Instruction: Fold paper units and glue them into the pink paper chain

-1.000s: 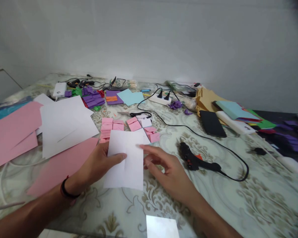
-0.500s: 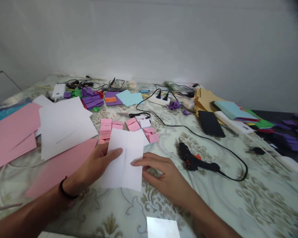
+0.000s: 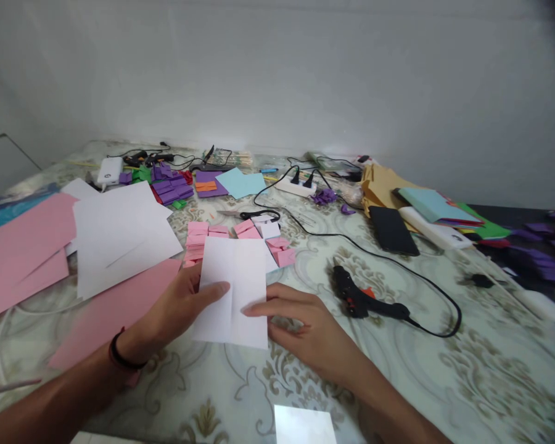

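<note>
Between my hands is a sheet of white paper (image 3: 247, 271) with a crease running down its middle. My left hand (image 3: 185, 305) grips its left side, thumb on top and the other fingers behind. On the right edge, my right hand (image 3: 300, 314) pinches the sheet, fingers on the front and thumb lower down, partly hidden behind it. Just beyond the sheet lie folded pink paper pieces (image 3: 198, 237), some of them covered by it. A small white square of paper (image 3: 304, 425) rests at the table's near edge.
A black glue gun (image 3: 367, 299) with its cord lies to the right, near a black phone (image 3: 393, 230). White sheets (image 3: 124, 240) and pink sheets (image 3: 23, 246) spread on the left. Scissors (image 3: 259, 215) and a power strip (image 3: 296, 185) are farther back.
The white paper has tilted slightly, its lower edge rising a little and its crease facing me more squarely. Both hands keep their hold with hardly any shift.
</note>
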A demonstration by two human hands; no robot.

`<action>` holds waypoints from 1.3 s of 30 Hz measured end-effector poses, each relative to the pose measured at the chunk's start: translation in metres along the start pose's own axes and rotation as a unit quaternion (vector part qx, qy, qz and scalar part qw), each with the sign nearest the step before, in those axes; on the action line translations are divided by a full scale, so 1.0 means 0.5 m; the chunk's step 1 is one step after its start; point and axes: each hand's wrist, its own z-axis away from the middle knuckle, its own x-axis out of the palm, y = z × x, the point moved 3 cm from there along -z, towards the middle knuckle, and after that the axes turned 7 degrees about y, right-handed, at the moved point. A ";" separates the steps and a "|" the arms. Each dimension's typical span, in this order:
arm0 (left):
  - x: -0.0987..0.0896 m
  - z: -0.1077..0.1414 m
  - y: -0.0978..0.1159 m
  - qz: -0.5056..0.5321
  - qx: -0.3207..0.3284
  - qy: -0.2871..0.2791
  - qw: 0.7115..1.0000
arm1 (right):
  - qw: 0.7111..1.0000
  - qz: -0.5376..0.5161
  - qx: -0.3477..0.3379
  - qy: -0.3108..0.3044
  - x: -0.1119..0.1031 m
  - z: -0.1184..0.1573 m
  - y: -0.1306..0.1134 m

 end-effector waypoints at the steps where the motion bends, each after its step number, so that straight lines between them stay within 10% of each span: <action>1: -0.001 -0.001 -0.001 -0.004 0.007 0.006 1.000 | 1.000 -0.011 -0.013 -0.012 0.002 0.001 0.001; 16: -0.010 0.001 0.011 0.138 0.052 0.000 0.989 | 0.999 0.006 0.029 0.019 -0.020 -0.001 -0.013; 24: -0.059 -0.018 0.056 0.019 0.095 0.008 0.995 | 0.994 0.074 0.085 0.003 -0.053 0.000 -0.009; 32: -0.018 -0.003 0.017 -0.008 -0.013 -0.079 0.997 | 0.981 -0.022 0.170 0.088 -0.052 0.002 0.015; 39: -0.015 0.009 0.035 -0.017 0.053 -0.036 0.998 | 0.970 -0.055 0.187 0.145 -0.046 0.003 0.030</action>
